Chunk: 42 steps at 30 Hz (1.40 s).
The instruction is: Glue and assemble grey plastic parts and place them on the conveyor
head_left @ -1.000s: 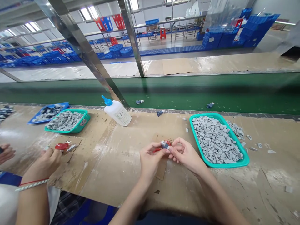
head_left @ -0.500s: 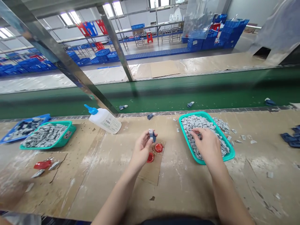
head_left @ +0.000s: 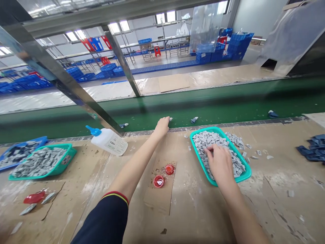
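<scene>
Stretched out over the near edge of the green belt, my left hand has its fingers closed. The pale tip of a small blue-and-grey plastic part shows at the fingertips; the hand covers the rest. My right hand is in a pinch over the turquoise basket, its fingertips touching the heap of small grey plastic pieces. What sits between those fingertips is hidden. Between my forearms, two red caps rest on a wet cardboard strip.
A white bottle with a blue nozzle leans at left. Beyond it are another turquoise basket and a blue tray. More parts lie on the belt. A slanted metal post rises at left; dark-blue parts are piled at right.
My left hand has moved forward from above the red caps to the belt with the blue-and-grey part. My right hand stays in the basket. The view has shifted slightly.
</scene>
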Available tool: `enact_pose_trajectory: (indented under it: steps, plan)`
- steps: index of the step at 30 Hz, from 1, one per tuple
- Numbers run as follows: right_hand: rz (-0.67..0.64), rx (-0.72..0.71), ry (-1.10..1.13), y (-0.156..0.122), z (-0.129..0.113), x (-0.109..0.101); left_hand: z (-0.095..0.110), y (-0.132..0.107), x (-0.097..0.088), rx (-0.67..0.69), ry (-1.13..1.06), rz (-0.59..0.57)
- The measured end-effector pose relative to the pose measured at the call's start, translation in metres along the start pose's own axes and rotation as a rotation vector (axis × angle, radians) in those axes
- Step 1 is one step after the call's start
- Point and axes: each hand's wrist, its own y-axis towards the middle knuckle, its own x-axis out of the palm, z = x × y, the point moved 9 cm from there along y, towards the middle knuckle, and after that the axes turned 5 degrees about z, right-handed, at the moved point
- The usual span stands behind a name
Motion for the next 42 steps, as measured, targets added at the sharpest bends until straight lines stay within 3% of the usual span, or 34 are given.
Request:
enact_pose_trajectory:
  steps: [4, 7, 11, 14, 17, 21, 24, 26, 27, 30, 33, 37, 42]
  plan:
    - [-0.02, 0.074, 0.393, 0.0, -0.009, -0.005, 0.019, 0.03, 0.021, 0.042, 0.044, -0.026]
    - [-0.091, 0.031, 0.662, -0.008, -0.033, -0.006, 0.047, 0.044, 0.038, 0.085, 0.004, -0.016]
    - [-0.274, 0.143, 0.988, -0.032, -0.056, 0.014, 0.077, 0.051, 0.061, 0.087, -0.12, -0.056]
    - [-0.408, 0.165, 1.043, -0.05, -0.071, 0.033, 0.077, 0.049, 0.067, 0.022, -0.246, -0.073]
    - [-0.489, 0.178, 1.007, -0.061, -0.076, 0.052, 0.063, 0.035, 0.054, -0.042, -0.422, -0.059]
    - [-0.545, 0.298, 1.054, -0.067, -0.073, 0.074, 0.044, -0.01, 0.015, -0.09, -0.707, -0.03]
    - [-0.569, 0.376, 1.078, -0.071, -0.072, 0.083, 0.035, -0.063, -0.028, -0.106, -0.921, 0.019]
    - [-0.573, 0.398, 1.07, -0.072, -0.072, 0.085, 0.027, -0.103, -0.054, -0.181, -1.265, 0.082]
    - [-0.576, 0.399, 1.063, -0.073, -0.072, 0.086, 0.024, -0.123, -0.065, -0.219, -1.336, 0.108]
    - [-0.601, 0.393, 1.039, -0.076, -0.075, 0.09, 0.006, -0.179, -0.086, -0.357, -1.34, 0.234]
    - [-0.606, 0.378, 1.006, -0.078, -0.076, 0.093, -0.016, -0.224, -0.094, -0.473, -1.289, 0.395]
    - [-0.609, 0.38, 0.975, -0.077, -0.075, 0.094, -0.036, -0.262, -0.086, -0.599, -1.284, 0.56]
    - [-0.721, 0.472, 1.12, -0.079, -0.078, 0.088, -0.024, -0.275, -0.055, -0.713, -1.351, 0.508]
